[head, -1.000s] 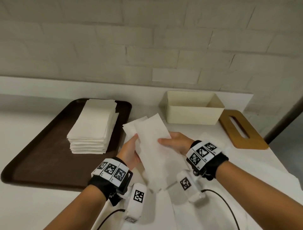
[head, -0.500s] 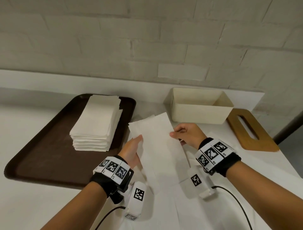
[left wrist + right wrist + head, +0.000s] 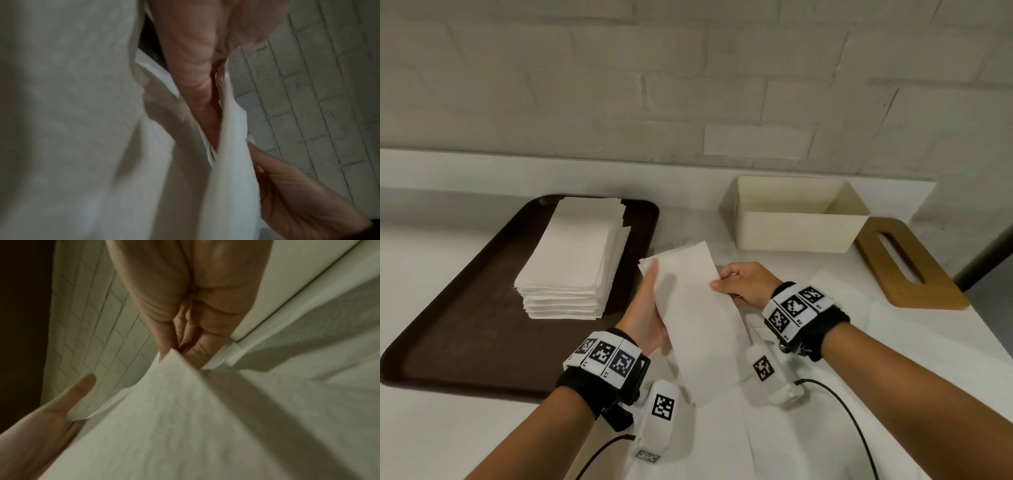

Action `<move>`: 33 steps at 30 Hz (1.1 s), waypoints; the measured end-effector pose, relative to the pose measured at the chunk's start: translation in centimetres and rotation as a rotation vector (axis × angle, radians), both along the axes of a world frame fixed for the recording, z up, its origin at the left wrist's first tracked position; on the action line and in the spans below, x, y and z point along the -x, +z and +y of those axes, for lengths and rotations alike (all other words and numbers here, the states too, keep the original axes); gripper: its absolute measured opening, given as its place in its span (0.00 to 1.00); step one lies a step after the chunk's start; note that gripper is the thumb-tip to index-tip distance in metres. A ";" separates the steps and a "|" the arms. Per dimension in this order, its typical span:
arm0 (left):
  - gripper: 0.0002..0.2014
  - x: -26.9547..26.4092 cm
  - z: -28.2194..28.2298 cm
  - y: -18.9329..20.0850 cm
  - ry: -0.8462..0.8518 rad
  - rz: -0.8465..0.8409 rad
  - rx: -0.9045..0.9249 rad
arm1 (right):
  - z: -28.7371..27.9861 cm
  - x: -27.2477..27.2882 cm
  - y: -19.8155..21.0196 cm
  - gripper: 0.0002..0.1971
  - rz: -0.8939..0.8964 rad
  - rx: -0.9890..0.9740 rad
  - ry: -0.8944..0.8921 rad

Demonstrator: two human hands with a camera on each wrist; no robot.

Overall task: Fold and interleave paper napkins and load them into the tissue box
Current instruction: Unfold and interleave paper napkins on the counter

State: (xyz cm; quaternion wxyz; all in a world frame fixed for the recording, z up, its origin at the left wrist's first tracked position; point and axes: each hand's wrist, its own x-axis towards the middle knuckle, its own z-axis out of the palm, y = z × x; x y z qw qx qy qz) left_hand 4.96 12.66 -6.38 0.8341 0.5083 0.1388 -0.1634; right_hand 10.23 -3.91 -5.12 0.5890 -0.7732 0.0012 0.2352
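Observation:
I hold a white paper napkin [image 3: 695,322] tilted above the table between both hands. My left hand [image 3: 650,291] lies along its left edge with straight fingers. In the left wrist view a layer [image 3: 228,113] is caught between thumb and finger [image 3: 193,68]. My right hand [image 3: 719,282] pinches the right edge, as the right wrist view shows at the corner [image 3: 172,356]. A stack of folded napkins [image 3: 575,260] sits on the brown tray [image 3: 458,329] at left. The open cream tissue box [image 3: 798,229] stands behind my right hand.
The wooden slotted lid [image 3: 907,270] lies flat to the right of the box. More loose white napkins [image 3: 842,294] lie on the white table beneath and to the right of my hands. A brick wall runs behind.
My right hand went from resting flat on the napkin to pinching its right edge. The two offset layers now lie nearly aligned, and my left fingers have straightened along the left edge.

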 end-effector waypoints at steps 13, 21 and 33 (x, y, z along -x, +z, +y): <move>0.16 0.0 -0.3 -0.6 -0.045 -0.084 -0.172 | 0.6 -0.5 -0.6 0.22 0.014 -0.003 -0.023; 0.18 0.3 0.0 -0.4 -0.032 -0.066 -0.105 | -0.2 -0.8 0.1 0.06 0.029 -0.117 0.055; 0.21 0.3 -0.1 -0.5 -0.029 -0.030 -0.119 | -0.3 -1.6 -0.9 0.04 0.044 -0.074 0.059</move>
